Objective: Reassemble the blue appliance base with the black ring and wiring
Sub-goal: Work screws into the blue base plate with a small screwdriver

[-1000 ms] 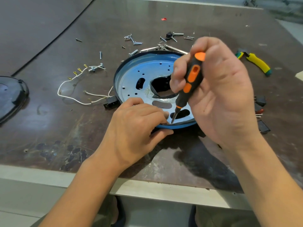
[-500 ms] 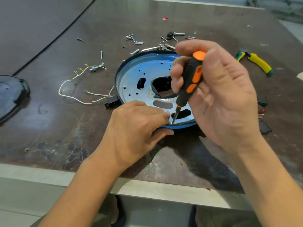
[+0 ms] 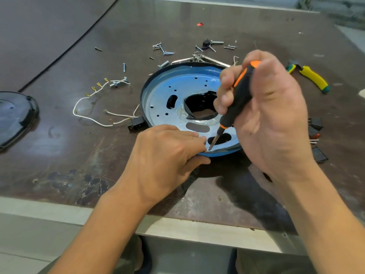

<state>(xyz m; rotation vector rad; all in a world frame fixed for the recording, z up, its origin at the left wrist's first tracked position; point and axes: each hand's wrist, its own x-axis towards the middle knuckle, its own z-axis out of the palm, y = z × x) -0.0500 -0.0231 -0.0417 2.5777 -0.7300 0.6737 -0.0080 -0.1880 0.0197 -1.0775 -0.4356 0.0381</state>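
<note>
Round blue metal appliance base (image 3: 167, 91) flat on dark brown tabletop (image 3: 59, 145), thin black ring (image 3: 143, 99) round rim. Left hand (image 3: 164, 153) pinches near rim, fingers above, thumb below. Right hand (image 3: 272, 119) grips black-and-orange screwdriver (image 3: 240, 95), tip at rim beside left fingertips. White wiring (image 3: 92, 120) left of base.

Appliance base (image 3: 169, 91) lay at centre frame on table (image 3: 256, 26). Wiring (image 3: 94, 117) to its left; loose screws (image 3: 164, 49) behind, upper centre; pliers (image 3: 314, 80) upper right; cover (image 3: 15, 117) at left edge. Screwdriver (image 3: 240, 97) tip on base's near rim.

Bright, even light; soft shadows toward the viewer; wide-angle bending at edges; slight softness.
</note>
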